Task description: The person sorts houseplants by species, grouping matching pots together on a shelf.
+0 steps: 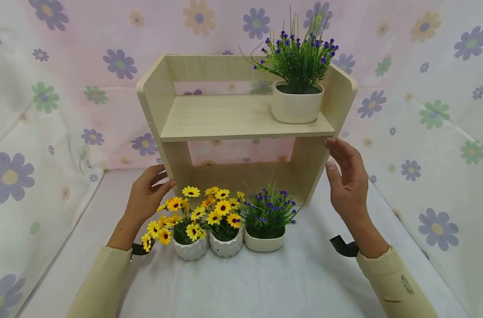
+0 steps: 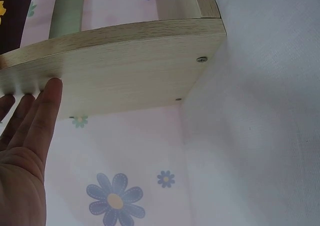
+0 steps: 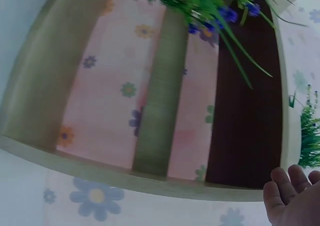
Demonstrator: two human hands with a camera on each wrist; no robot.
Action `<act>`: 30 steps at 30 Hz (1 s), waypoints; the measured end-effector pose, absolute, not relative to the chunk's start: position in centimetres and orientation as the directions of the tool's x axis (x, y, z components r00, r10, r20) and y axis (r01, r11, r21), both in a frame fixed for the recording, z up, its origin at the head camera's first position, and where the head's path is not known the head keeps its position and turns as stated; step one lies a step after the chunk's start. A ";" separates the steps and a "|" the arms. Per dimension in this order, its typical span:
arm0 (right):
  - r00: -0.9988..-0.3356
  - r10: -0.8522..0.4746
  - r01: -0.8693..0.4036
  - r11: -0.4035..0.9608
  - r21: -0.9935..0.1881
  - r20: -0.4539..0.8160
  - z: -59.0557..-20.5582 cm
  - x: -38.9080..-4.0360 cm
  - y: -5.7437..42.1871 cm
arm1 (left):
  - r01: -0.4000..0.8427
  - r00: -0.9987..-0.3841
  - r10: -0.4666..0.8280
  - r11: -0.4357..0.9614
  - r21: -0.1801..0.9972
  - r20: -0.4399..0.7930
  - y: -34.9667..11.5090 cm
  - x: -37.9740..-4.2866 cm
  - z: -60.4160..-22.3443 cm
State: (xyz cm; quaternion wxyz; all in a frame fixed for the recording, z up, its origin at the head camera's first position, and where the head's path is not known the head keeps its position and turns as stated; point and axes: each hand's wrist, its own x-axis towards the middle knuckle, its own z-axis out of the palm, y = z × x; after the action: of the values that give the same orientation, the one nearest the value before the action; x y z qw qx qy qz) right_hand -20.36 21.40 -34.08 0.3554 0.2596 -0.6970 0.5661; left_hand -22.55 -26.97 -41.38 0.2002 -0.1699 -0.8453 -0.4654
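Past beige sleeves [image 1: 100,285], with left hand [image 1: 144,194] and right hand [image 1: 349,181] unclenched, empty, beside the shelf [image 1: 233,117], grasp its likely rigid, weighty side panels [image 1: 158,92].

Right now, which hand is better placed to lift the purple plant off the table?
Probably the right hand: it is empty and nearer the purple plant, while the yellow flowers stand between that plant and the left hand.

White surface [image 1: 249,287] carries wooden shelf [image 1: 213,117]; lined up in front: left yellow-flower pot [image 1: 190,251], middle yellow-flower pot [image 1: 226,247], front purple-flower pot [image 1: 264,244]! Upper board [image 1: 225,115], right end: larger purple-flower pot [image 1: 297,106].
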 end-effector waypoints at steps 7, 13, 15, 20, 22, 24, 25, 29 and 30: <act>-0.675 0.004 -0.717 0.230 -0.658 0.738 -37.1 -20.4 21.8 | 0.485 -0.855 0.107 0.514 0.708 0.508 -26.9 -22.4 -41.2; -0.715 -0.055 -0.687 0.244 -0.685 0.697 -39.7 -20.8 22.1 | 0.489 -0.853 0.110 0.512 0.706 0.510 -26.9 -22.4 -41.2; -0.725 -0.073 -0.679 0.243 -0.693 0.685 -40.6 -21.0 22.2 | 0.487 -0.854 0.109 0.512 0.708 0.509 -26.9 -22.4 -41.1; -0.759 -0.151 -0.650 0.240 -0.721 0.634 -42.3 -21.5 22.3 | 0.487 -0.854 0.108 0.511 0.708 0.509 -26.9 -22.3 -41.1; -0.765 -0.189 -0.644 0.224 -0.731 0.616 -42.7 -21.6 22.3 | 0.487 -0.854 0.107 0.513 0.707 0.509 -26.8 -22.3 -41.1; -0.768 -0.220 -0.640 0.217 -0.737 0.602 -43.1 -21.7 22.3 | 0.487 -0.854 0.108 0.514 0.706 0.509 -26.8 -22.3 -41.1; -0.770 -0.231 -0.637 0.215 -0.741 0.595 -43.2 -21.7 22.3 | 0.488 -0.853 0.110 0.513 0.706 0.510 -26.8 -22.3 -41.2; -0.787 -0.285 -0.612 0.251 -0.750 0.547 -44.0 -22.0 22.3 | 0.493 -0.851 0.113 0.509 0.706 0.513 -26.8 -22.3 -41.2; -0.791 -0.304 -0.606 0.263 -0.751 0.531 -44.2 -22.0 22.3 | 0.492 -0.852 0.111 0.510 0.706 0.512 -26.8 -22.3 -41.1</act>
State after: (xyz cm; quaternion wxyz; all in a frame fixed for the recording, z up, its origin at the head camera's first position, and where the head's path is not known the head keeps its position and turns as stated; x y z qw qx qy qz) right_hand -22.04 22.31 -44.24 0.1414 0.2910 -0.7820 0.5328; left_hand -22.32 -26.80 -41.14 0.2057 -0.1786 -0.8441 -0.4618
